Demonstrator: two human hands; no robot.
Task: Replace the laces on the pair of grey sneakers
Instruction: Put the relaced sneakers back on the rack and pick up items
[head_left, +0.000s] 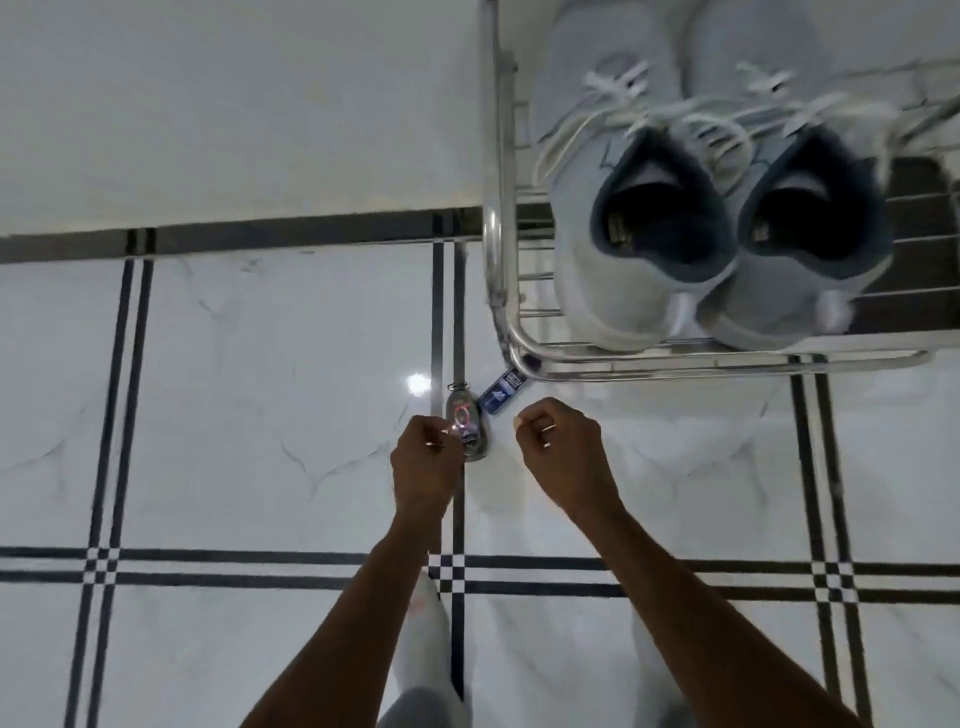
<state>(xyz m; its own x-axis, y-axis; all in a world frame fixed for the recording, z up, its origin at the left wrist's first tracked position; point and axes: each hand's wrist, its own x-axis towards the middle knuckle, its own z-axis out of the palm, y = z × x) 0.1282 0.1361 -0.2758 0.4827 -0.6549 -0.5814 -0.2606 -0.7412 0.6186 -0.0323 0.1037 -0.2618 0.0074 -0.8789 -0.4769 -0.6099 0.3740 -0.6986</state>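
Observation:
The two grey sneakers stand side by side on a metal rack (519, 343) at the upper right, heels towards me. Both the left sneaker (587, 291) and the right sneaker (769, 306) carry pale laces, which lie loose over the tongues. My left hand (423, 462) and my right hand (563, 457) hover in mid-frame below the rack's near corner. Their fingers are curled in, and I see nothing held in either. A small shiny packet (470, 415) lies on the floor, partly hidden behind my left hand's fingers. A blue packet (501, 392) lies beside it.
The floor is glossy white tile with dark double stripes (119, 395). A white wall (234, 104) with a dark skirting strip runs along the upper left. The rack's chrome tube frame juts out at floor level. My feet in pale footwear (423, 644) stand at the bottom.

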